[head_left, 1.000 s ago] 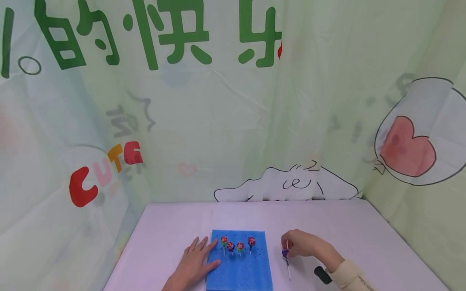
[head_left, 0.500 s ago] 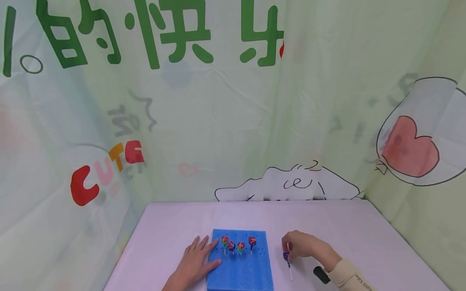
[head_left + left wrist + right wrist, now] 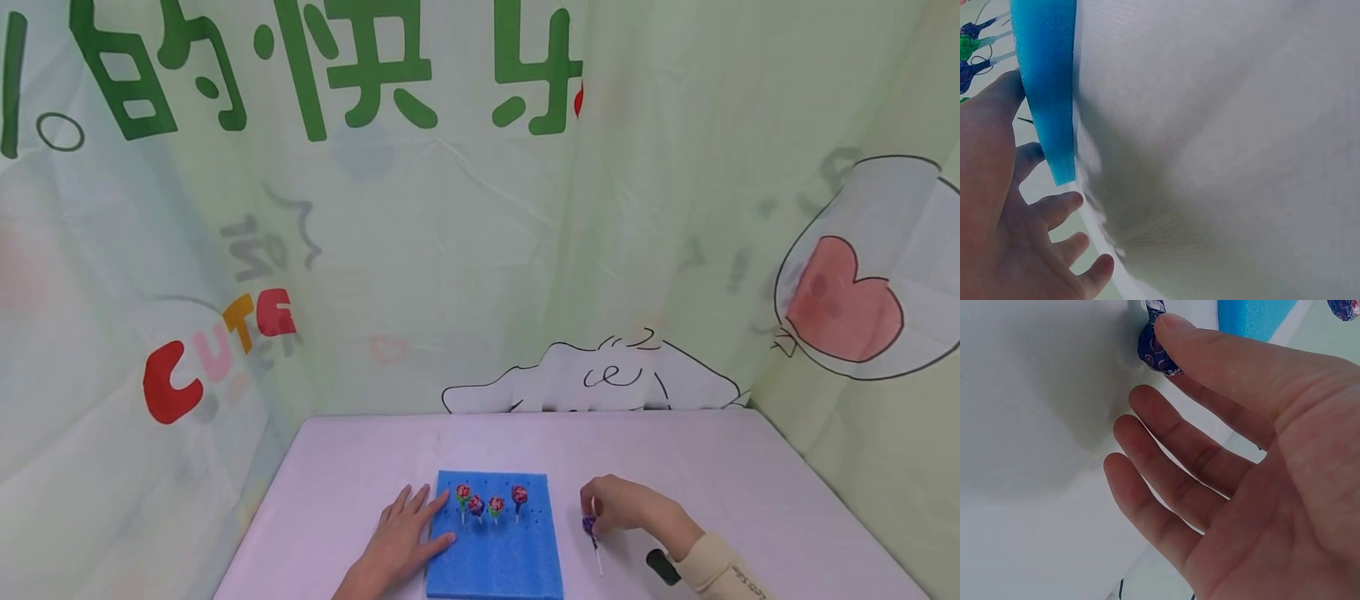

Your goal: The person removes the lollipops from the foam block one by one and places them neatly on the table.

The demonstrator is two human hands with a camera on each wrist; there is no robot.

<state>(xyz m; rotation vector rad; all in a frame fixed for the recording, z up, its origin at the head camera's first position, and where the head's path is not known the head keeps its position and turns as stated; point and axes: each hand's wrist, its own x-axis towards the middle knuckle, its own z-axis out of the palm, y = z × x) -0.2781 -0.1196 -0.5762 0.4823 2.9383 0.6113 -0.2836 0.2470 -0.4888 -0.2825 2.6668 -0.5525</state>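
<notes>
Pale surface (image 3: 360, 450); right grip (image 3: 621, 502) pinches lollipop (image 3: 588, 525) between thumb and index tips, right of blue block (image 3: 495, 567); left grip (image 3: 401, 537), fingers spread, touches block's edge.

From here I see a lilac table (image 3: 720, 467) with a blue board (image 3: 495, 565) flat on it; at the board's three o'clock, a lolly (image 3: 588, 525), whether touching the table I can't tell.

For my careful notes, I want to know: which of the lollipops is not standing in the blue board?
The purple-wrapped lollipop pinched by the right hand, beside the blue board; the other four lollipops all stand in that board.
</notes>
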